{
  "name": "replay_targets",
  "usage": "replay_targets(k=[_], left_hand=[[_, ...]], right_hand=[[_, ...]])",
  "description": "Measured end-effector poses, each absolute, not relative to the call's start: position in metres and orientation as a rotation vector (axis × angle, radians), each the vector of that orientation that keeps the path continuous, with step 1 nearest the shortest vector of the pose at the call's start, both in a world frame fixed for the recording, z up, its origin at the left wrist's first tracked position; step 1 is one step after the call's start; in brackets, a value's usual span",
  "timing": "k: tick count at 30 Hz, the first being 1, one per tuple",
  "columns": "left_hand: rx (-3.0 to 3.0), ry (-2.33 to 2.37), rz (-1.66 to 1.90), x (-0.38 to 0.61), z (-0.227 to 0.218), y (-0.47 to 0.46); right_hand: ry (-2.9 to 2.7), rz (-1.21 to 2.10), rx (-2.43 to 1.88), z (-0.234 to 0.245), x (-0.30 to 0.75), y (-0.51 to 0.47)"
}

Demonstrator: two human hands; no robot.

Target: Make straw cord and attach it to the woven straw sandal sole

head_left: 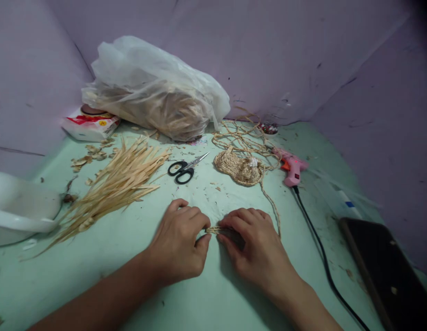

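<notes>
Between my two hands a short stretch of braided straw cord [213, 229] runs level above the table. My left hand [184, 239] pinches one end of it between thumb and forefinger. On the other end my right hand [250, 236] is closed the same way, and its fingers hide part of the cord. Beyond my right hand lies a coiled straw-braid piece [236, 168] with a rosette and white beads, and a tail of cord trails from it. Black-handled scissors [186, 170] rest past my left hand, blades pointing away to the right.
Dry straw strips [120, 184] spread at the left, beside a white plastic container [20, 216]. A stuffed plastic bag [158, 92] stands at the back near a red-and-white packet [91, 124]. At the right are a corded pink glue gun [291, 165] and a dark phone [386, 271].
</notes>
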State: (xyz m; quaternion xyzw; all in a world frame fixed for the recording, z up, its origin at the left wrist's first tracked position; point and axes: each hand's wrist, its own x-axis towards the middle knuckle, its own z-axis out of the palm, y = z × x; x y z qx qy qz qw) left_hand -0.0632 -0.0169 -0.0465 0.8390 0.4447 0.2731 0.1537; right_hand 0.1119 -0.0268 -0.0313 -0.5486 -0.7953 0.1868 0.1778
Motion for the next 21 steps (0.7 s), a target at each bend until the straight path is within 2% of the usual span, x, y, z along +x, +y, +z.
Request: replay_targets(k=[21], left_hand=[[2.442,1.274,0.759,-0.0609,-0.0466,-0.0160]], right_hand=[[-2.197,0.483,-1.528,-0.0354,0.1128,-0.0302]])
